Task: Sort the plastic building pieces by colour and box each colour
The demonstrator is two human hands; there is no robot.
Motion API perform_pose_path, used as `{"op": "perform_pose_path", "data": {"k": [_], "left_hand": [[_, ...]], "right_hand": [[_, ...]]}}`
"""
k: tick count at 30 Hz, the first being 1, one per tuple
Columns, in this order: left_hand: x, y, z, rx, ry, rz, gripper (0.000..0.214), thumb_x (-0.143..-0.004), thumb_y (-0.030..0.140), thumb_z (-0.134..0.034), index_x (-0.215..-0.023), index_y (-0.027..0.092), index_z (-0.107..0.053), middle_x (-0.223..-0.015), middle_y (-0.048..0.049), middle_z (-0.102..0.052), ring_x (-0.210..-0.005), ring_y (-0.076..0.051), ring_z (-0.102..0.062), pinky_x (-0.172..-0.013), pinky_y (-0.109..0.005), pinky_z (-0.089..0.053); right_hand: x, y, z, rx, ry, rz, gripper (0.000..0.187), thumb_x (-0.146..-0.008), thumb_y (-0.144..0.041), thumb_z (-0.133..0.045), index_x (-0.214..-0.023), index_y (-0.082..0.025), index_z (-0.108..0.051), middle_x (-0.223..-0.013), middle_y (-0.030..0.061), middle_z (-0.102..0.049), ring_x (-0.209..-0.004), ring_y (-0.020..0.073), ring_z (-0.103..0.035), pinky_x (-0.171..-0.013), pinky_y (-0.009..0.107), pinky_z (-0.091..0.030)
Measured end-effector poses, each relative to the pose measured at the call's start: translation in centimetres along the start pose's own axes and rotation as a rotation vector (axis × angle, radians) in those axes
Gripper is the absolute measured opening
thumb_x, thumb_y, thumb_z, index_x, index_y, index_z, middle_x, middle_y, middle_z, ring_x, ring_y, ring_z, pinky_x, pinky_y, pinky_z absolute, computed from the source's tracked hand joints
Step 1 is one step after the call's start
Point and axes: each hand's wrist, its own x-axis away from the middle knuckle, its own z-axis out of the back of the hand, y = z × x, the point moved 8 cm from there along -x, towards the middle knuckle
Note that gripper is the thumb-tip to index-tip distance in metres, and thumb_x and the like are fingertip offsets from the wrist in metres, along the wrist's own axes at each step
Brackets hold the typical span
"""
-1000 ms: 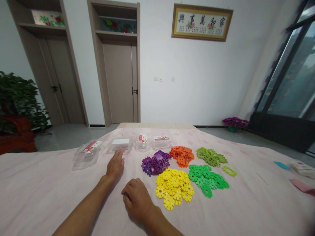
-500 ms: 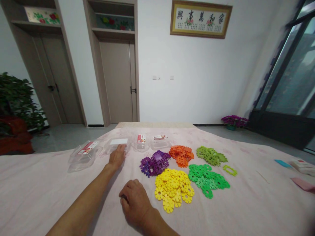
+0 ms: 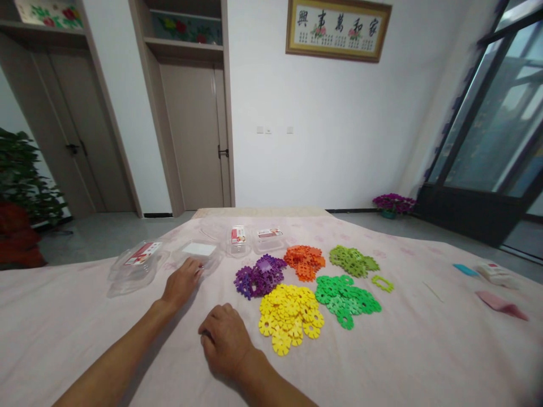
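My left hand reaches forward, its fingers closed on the near edge of a clear plastic box with a white label. My right hand rests curled on the cloth, with nothing visible in it. To its right lies a heap of yellow flower-shaped plastic discs. Behind that are purple pieces, and orange pieces sit farther back. Green discs spread out on the right, with olive-green pieces behind them.
More clear boxes stand at the back: one at left, one in the middle, another beside it. A yellow-green ring lies on the pink cloth. A blue piece, a white pack and a pink cloth piece lie far right.
My left hand has drawn back a little, and the white-labelled box has come slightly nearer with it. My right hand stays curled on the cloth. The whole view has shifted slightly.
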Motion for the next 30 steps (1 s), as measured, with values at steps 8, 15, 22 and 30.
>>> {"op": "perform_pose_path", "data": {"k": [8,15,22,30], "left_hand": [[7.4,0.7,3.4,0.190,0.075,-0.097,0.023,-0.097,0.041,-0.044,-0.094,0.023,-0.059,-0.099,-0.0024,-0.063,-0.083,-0.016,-0.066,-0.073,-0.027,-0.051],[12.6,1.8,7.9,0.132,0.263,-0.278,0.018,-0.094,0.034,-0.053,-0.083,0.023,-0.062,-0.085,-0.0019,-0.066,-0.073,-0.014,-0.064,-0.069,-0.023,-0.050],[13.8,-0.6,9.6,0.029,0.343,-0.331,0.025,-0.094,0.036,-0.052,-0.076,0.023,-0.064,-0.079,-0.0019,-0.066,-0.070,-0.014,-0.062,-0.067,-0.023,-0.049],[14.3,-5.2,8.4,-0.081,0.366,-0.260,0.029,-0.093,0.021,-0.040,-0.082,0.021,-0.067,-0.088,-0.0057,-0.072,-0.081,-0.018,-0.066,-0.072,-0.028,-0.050]], "right_hand": [[0.0,-0.1,0.1,-0.004,0.040,0.026,0.016,-0.080,-0.015,-0.060,-0.091,-0.021,-0.070,-0.098,0.0056,-0.066,-0.096,0.0221,-0.053,-0.087,0.035,-0.041],[-0.1,2.2,0.1,-0.142,0.129,-0.106,0.029,-0.062,0.001,-0.050,-0.072,-0.019,-0.069,-0.083,0.0039,-0.068,-0.086,0.0188,-0.059,-0.082,0.030,-0.043],[0.5,4.5,1.9,-0.379,0.363,-0.249,0.036,-0.060,0.002,-0.042,-0.071,-0.019,-0.067,-0.079,0.0029,-0.066,-0.080,0.0162,-0.061,-0.075,0.027,-0.047],[-6.0,9.2,1.6,-0.705,0.418,-0.638,0.045,-0.068,-0.009,-0.053,-0.111,-0.016,-0.064,-0.107,0.0089,-0.068,-0.081,0.0184,-0.066,-0.068,0.030,-0.054]]}}
